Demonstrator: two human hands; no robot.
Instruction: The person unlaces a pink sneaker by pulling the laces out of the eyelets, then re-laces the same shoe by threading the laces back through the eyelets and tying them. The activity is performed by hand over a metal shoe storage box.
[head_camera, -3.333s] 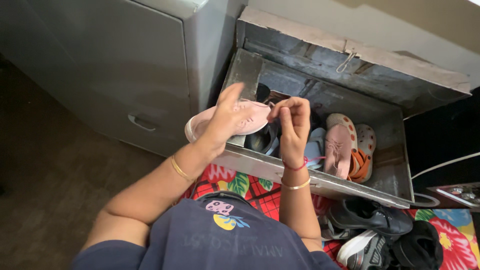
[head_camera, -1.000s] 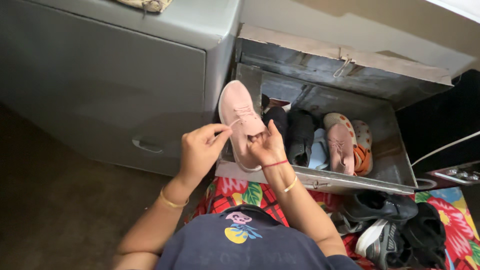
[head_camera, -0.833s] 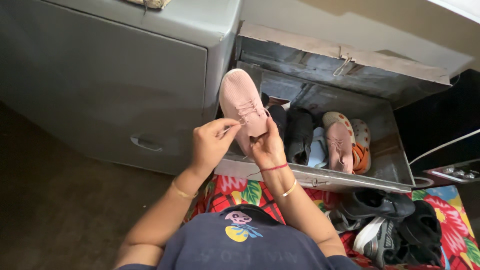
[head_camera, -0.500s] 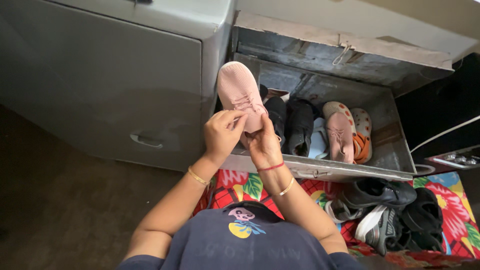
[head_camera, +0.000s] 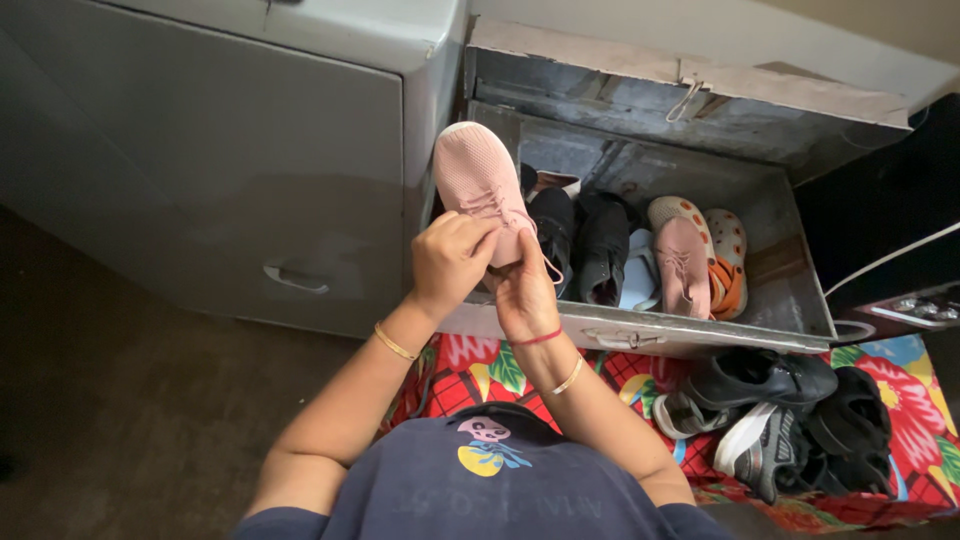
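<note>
Both arms reach forward. The left hand pinches the laces of a pink shoe; the right hand grips its heel, holding it toe-up over the metal trunk, which holds black shoes and another pink shoe.

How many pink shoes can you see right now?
2: one pink shoe held by the left hand and right hand; another lying in the metal box. Others may be hidden.
</note>
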